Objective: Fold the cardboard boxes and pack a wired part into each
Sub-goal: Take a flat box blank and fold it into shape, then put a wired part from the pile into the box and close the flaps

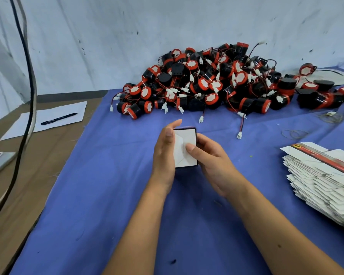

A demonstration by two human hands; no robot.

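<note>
A small cardboard box [184, 139] with white flaps and dark edges is held above the blue cloth [99, 185] between both hands. My left hand [164, 155] grips its left side, thumb on the top flap. My right hand [211, 161] holds the right side, thumb pressing the folded white flaps. A big pile of black-and-red wired parts [207, 86] with white connectors lies behind the box against the wall. A stack of flat unfolded boxes [324, 185] lies at the right edge.
A sheet of paper [48, 120] with a black pen [59, 118] lies on the brown table at left. Black cables [26, 96] hang down at the left. Loose thin wire loops [295, 133] lie at right on the cloth.
</note>
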